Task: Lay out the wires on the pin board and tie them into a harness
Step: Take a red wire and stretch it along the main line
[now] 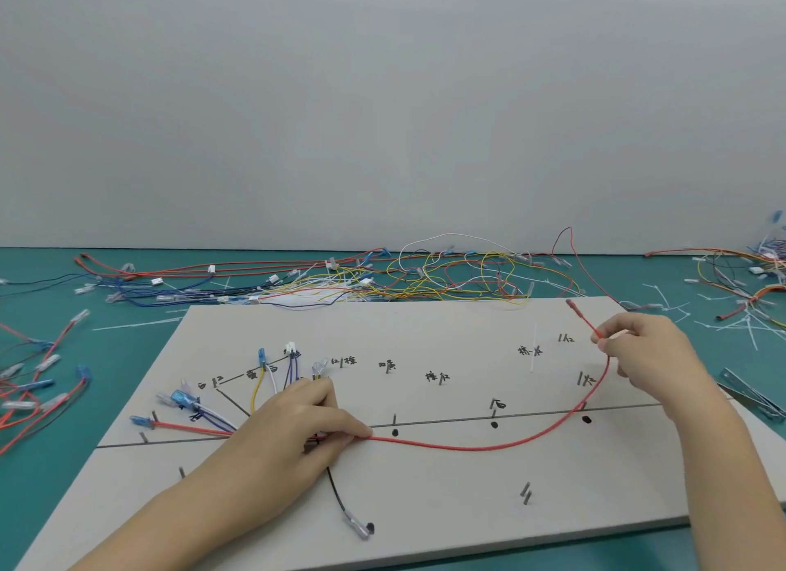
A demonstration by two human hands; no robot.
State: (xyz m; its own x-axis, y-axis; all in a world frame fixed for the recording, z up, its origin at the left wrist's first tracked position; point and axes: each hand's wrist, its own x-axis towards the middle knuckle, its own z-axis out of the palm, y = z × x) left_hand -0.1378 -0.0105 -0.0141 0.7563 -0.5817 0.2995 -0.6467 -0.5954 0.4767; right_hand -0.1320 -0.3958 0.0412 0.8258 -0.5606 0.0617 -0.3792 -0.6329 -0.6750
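The white pin board point(425, 506) lies on the teal table, with metal pins, black dots and handwritten labels along a drawn line. A red wire point(468, 446) runs from a blue terminal at the board's left, under my left hand point(297, 426), and sags in a curve up to my right hand point(638, 349). My left hand presses the wire to the board, fingertip and thumb pinching it. My right hand pinches the wire near its red end terminal point(572, 306), lifted above the board's right side. Blue, white and yellow wires point(263, 383) fan out at the left pins.
A tangle of loose wires point(425, 277) lies behind the board. More wires lie at the left point(38, 383) and far right point(748, 281), with scattered white cable ties point(723, 319). A black wire with a clear terminal point(357, 523) hangs toward the board's front. A metal tool point(748, 391) sits right.
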